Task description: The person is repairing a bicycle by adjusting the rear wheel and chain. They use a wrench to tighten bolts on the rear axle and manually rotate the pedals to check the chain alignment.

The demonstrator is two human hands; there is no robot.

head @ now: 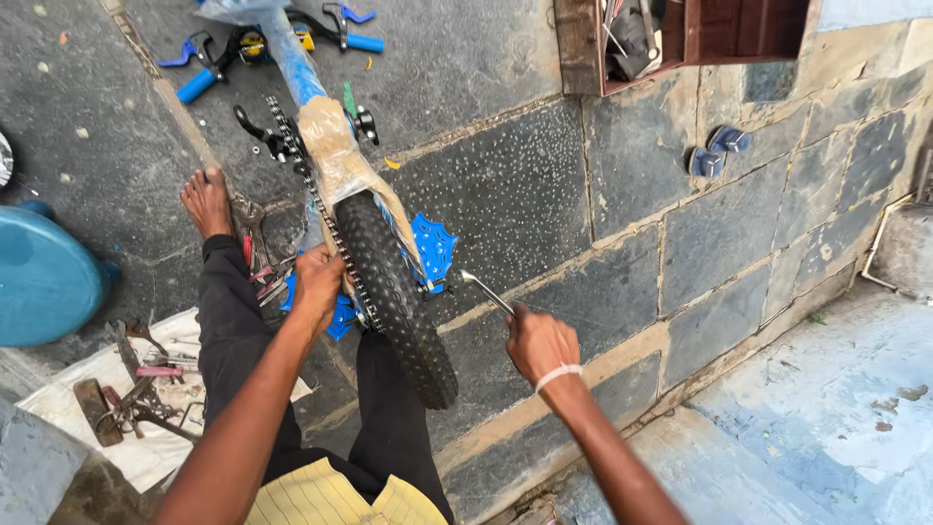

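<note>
We see one small bicycle [321, 126] lying upside down on the stone floor [544, 194], its one black rear wheel [394, 292] between our two hands. Our left hand [316, 282] rests on the chain side of the wheel, fingers curled closed on it. Our right hand [537, 342] has its fingers closed around one metal spanner [486, 292] set at the axle. Two blue sandals [717, 151] lie well apart.

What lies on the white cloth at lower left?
On the white cloth lie rusty hand tools, pliers among them. The left arm and trouser leg cover its right part, so anything there is hidden.
</note>
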